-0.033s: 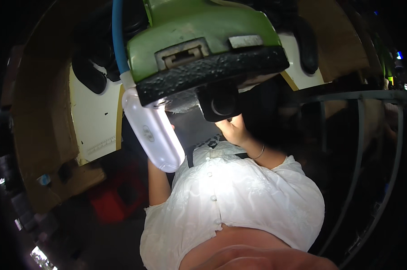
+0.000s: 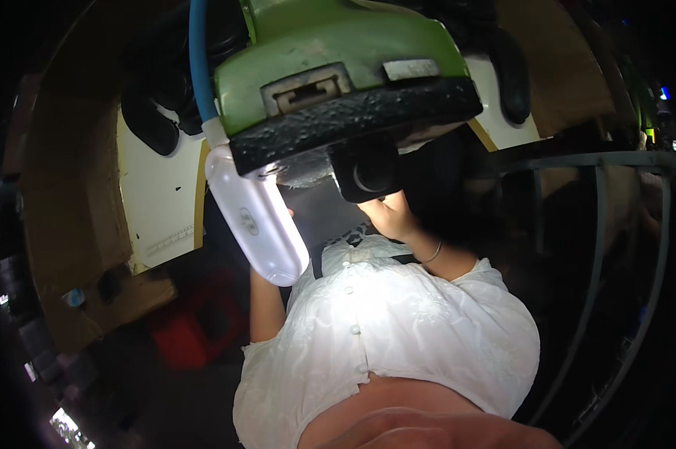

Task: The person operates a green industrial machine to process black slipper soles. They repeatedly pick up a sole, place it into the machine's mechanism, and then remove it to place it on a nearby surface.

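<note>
A green machine head with a black, rough lower edge fills the top of the picture. From its underside projects a black block with a round face. My right hand is raised just below this block, a thin bracelet at the wrist; its fingers are largely covered by the block. A white, pill-shaped lamp on a blue arm hangs at the machine's left. Behind the lamp is my left hand, of which only a sliver shows, with the forearm below. What either hand holds is hidden.
A pale table top with a printed ruler scale lies at left, beside brown board. A red stool-like object stands low at left. Grey metal rails curve down at right. Black curved parts overhang the table.
The machine and lamp sit very slightly further right in the picture. My right hand looks the same.
</note>
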Demonstrator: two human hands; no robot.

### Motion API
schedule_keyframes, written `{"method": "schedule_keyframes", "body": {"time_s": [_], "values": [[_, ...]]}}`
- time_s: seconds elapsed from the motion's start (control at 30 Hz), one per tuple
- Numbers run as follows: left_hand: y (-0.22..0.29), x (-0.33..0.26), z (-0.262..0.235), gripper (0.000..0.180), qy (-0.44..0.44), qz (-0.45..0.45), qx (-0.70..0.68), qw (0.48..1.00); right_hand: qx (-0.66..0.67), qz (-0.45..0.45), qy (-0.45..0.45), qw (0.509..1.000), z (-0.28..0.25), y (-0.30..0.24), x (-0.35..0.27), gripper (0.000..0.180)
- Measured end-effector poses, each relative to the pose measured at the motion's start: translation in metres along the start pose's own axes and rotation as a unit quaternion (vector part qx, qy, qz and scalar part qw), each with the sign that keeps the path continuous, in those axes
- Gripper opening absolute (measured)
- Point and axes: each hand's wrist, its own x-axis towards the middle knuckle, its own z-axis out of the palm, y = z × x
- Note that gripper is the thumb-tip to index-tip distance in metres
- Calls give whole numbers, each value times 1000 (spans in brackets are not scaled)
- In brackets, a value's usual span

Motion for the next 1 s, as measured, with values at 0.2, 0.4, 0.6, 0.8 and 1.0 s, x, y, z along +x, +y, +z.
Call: {"method": "schedule_keyframes", "body": {"time_s": [0.2, 0.4, 0.6, 0.8, 1.0], "values": [[-37, -7, 15, 26, -153, 260, 439, 847, -91, -3, -115, 989, -20, -17, 23, 63], [-57, -22, 61, 20, -231, 331, 446, 799, -96, 83, -174, 977, -26, -27, 42, 66], [-60, -21, 84, 23, -255, 216, 502, 798, -315, 130, -159, 927, -46, -21, 44, 39], [-79, 0, 27, 23, -112, 82, 402, 905, -40, -45, 503, 862, -185, 6, -8, 23], [-71, 9, 0, 20, -102, 88, 403, 905, 77, 142, 579, 799, -251, 38, -60, 31]]}}
